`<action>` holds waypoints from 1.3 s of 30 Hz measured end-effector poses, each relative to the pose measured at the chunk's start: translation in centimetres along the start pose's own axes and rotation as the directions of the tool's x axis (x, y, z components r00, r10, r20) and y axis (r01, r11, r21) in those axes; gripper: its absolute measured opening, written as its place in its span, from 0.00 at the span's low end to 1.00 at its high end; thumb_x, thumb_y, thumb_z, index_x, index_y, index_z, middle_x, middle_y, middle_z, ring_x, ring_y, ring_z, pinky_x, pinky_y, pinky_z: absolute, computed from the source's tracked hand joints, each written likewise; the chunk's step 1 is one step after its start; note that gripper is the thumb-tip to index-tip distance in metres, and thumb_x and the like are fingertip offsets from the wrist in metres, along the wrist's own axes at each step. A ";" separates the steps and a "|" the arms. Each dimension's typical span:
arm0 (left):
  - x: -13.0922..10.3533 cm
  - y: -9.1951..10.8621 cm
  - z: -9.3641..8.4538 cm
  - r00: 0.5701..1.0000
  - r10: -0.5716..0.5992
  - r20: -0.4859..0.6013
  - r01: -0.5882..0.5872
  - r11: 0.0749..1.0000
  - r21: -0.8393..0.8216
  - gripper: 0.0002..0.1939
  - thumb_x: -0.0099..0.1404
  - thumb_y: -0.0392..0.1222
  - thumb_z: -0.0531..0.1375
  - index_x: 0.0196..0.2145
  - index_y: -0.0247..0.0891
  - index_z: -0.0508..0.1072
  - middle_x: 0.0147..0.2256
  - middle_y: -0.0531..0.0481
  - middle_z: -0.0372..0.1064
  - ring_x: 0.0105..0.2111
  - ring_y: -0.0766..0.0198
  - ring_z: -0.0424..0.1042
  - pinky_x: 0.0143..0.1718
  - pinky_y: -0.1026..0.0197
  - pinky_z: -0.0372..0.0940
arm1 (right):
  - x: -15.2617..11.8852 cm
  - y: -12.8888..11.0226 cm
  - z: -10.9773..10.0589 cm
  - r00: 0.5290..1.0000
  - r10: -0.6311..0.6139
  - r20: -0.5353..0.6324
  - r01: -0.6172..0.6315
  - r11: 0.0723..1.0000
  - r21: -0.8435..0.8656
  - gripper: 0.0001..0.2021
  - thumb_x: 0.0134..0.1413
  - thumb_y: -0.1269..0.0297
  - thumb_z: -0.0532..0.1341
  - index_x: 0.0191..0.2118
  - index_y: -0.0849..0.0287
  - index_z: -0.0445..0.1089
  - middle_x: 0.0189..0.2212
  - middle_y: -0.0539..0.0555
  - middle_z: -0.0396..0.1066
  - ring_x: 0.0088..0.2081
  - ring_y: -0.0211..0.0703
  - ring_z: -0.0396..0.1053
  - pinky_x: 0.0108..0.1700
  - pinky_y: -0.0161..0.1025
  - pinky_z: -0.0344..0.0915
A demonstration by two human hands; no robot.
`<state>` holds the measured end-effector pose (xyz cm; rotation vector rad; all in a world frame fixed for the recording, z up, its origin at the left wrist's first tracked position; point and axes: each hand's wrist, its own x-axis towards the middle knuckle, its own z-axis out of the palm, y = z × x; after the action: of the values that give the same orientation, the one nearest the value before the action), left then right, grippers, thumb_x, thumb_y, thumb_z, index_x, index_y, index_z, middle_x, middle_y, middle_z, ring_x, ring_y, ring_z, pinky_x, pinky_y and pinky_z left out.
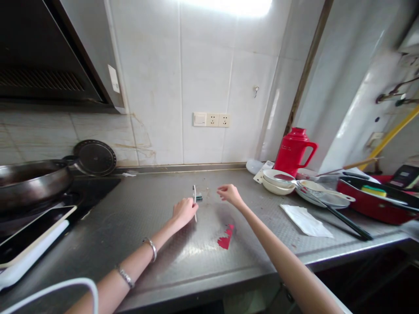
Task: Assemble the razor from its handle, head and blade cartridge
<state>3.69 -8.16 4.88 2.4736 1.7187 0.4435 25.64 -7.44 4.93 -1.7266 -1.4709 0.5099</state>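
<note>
My left hand [185, 211] is closed on a thin white strip [195, 192], which stands out above and below the fingers over the metal counter [147, 226]. Just behind the strip lies a small dark green piece [199, 197]. To the right, my right hand [230, 194] hovers over the counter with its fingers loosely bent and apart, and nothing shows in it. A jagged red scrap [225, 237] lies on the counter, nearer the front edge than both hands.
A pan [32, 183] and a white-edged tablet-like object [36, 235] are at the left. Toward the right stand a red thermos [293, 152], stacked bowls [278, 188], white paper [306, 220] and a red pan [373, 205].
</note>
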 end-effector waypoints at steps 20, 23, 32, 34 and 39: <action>-1.5 2.8 -1.2 0.992 0.091 -0.084 -0.096 0.994 -0.049 0.15 0.64 0.51 0.49 0.39 0.39 0.67 0.37 0.45 0.72 0.38 0.57 0.72 0.36 0.60 0.60 | -1.7 -4.1 3.1 0.996 0.092 0.017 -0.092 0.923 0.373 0.04 0.37 0.70 0.63 0.24 0.66 0.73 0.20 0.51 0.72 0.21 0.34 0.68 0.18 0.26 0.66; -0.4 1.4 -0.5 0.982 0.130 -0.139 -0.145 0.984 -0.103 0.10 0.63 0.46 0.51 0.38 0.40 0.66 0.38 0.46 0.71 0.37 0.59 0.71 0.35 0.62 0.61 | -0.8 -2.1 0.1 0.994 0.088 -0.068 -0.071 0.972 0.223 0.06 0.38 0.69 0.62 0.25 0.66 0.74 0.20 0.53 0.72 0.22 0.37 0.70 0.20 0.27 0.66; 3.3 -2.4 1.3 0.979 0.131 -0.159 -0.151 0.981 -0.121 0.18 0.57 0.42 0.57 0.45 0.36 0.65 0.46 0.42 0.67 0.48 0.57 0.65 0.49 0.59 0.57 | 1.4 5.5 -7.3 0.969 0.209 -0.135 -0.247 0.859 -0.448 0.08 0.44 0.70 0.60 0.28 0.67 0.75 0.22 0.60 0.74 0.28 0.43 0.73 0.28 0.30 0.63; 3.8 -2.5 1.5 0.986 0.098 -0.135 -0.112 0.988 -0.104 0.22 0.55 0.43 0.58 0.48 0.35 0.64 0.48 0.41 0.66 0.49 0.55 0.64 0.50 0.59 0.57 | 1.8 6.4 -7.3 0.968 0.216 -0.130 -0.252 0.841 -0.479 0.07 0.43 0.71 0.60 0.28 0.67 0.75 0.23 0.62 0.74 0.29 0.45 0.73 0.30 0.31 0.64; 4.6 -2.5 2.0 0.996 0.073 -0.051 -0.078 0.992 -0.104 0.26 0.55 0.44 0.57 0.52 0.36 0.62 0.49 0.40 0.66 0.50 0.54 0.64 0.49 0.59 0.57 | 2.6 7.2 -6.7 0.966 0.216 -0.140 -0.257 0.798 -0.546 0.08 0.45 0.72 0.60 0.33 0.67 0.74 0.29 0.64 0.74 0.35 0.48 0.73 0.34 0.34 0.63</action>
<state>3.50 -2.85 3.24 2.4783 1.5780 0.5881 35.74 -7.05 3.89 -2.3883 -1.4475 0.1317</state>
